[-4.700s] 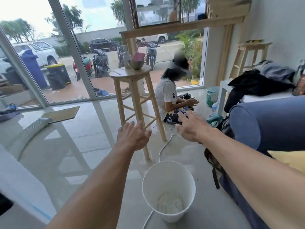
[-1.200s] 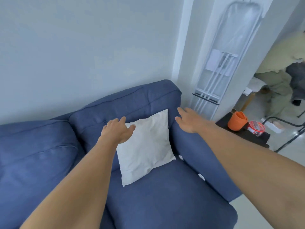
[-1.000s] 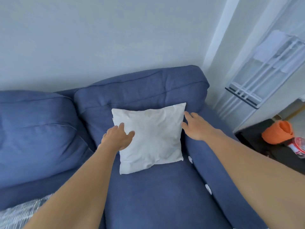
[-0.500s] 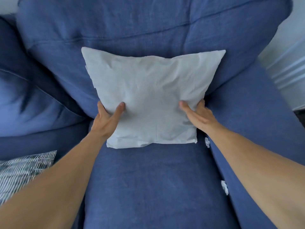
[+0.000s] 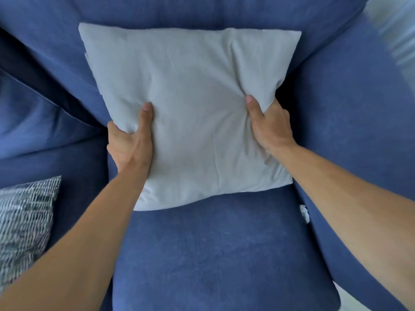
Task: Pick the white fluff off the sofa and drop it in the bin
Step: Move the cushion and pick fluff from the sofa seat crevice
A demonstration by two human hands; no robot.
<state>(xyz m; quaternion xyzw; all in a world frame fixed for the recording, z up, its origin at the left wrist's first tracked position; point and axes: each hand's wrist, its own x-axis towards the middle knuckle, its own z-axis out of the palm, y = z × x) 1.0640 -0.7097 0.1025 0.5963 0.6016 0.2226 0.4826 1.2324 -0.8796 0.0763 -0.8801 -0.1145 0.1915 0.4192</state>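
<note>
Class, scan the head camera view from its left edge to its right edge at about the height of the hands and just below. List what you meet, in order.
patterned cushion → left hand → white pillow → right hand → white fluff → sofa armrest

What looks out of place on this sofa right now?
A small bit of white fluff sits in the seam between the seat cushion and the right armrest. It looks like stray stuffing on the blue fabric. Both hands grip the white pillow, creasing it.
</note>
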